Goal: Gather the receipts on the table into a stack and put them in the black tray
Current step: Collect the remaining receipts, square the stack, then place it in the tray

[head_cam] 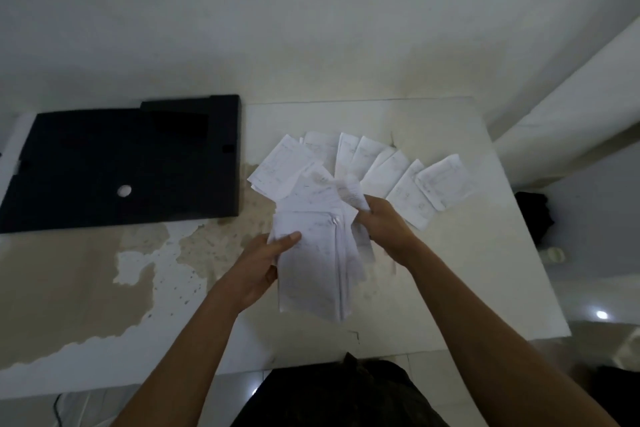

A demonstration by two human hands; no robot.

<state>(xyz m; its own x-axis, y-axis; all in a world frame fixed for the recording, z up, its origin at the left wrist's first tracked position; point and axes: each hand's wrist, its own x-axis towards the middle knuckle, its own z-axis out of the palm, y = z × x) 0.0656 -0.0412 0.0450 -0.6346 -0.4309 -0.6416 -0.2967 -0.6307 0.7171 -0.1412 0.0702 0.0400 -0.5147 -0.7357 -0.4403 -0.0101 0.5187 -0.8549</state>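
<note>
The left hand (258,265) grips a loose stack of receipts (311,267) from its left edge, with the thumb laid across the top sheet and the other fingers hidden under the paper. The stack is held just above the surface (457,274), near the middle, and its sheets are uneven and slightly fanned at the near end.

The right hand (384,224) is at the stack's far right corner with its fingers curled. It pinches a single receipt (351,191), which is blurred, so I cannot tell whether that sheet is already lying on the stack.

More receipts (398,170) lie spread in an overlapping fan on the surface just beyond both hands, running from a small pile at the left to a single slip at the far right.

The black tray (69,166) sits on the left part of the surface, well apart from the hands, with a small white round spot (124,190) showing inside it. The surface is white with large worn brownish patches on the left side.
</note>
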